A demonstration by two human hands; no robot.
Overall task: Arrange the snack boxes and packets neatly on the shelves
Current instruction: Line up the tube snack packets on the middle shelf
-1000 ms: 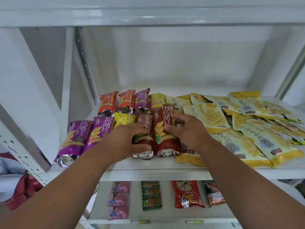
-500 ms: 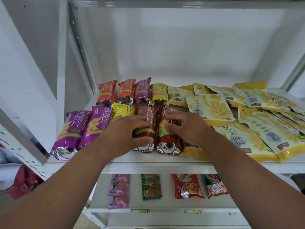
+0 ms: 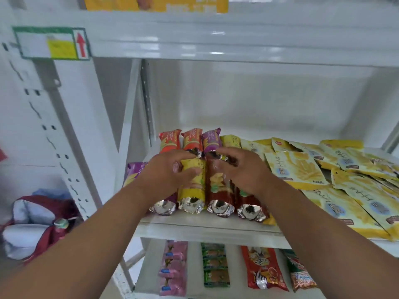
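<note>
Both hands on the front row of tube packs on the middle shelf (image 3: pixel 207 228). Left hand (image 3: pixel 170 171) curled over the yellow pack (image 3: pixel 192 190), thumb on its side. Right hand (image 3: pixel 244 169) fingers bent, resting on the 2 red packs (image 3: pixel 218 190); grip unclear. 4 more packs (image 3: pixel 191 140) behind. Yellow flat bags (image 3: pixel 319 173) piled loosely to the right. Lower shelf (image 3: pixel 194 266) holds 4 packets.

Both hands (left hand (image 3: pixel 170 171), right hand (image 3: pixel 244 169)) grip tube packets (image 3: pixel 218 186).
</note>
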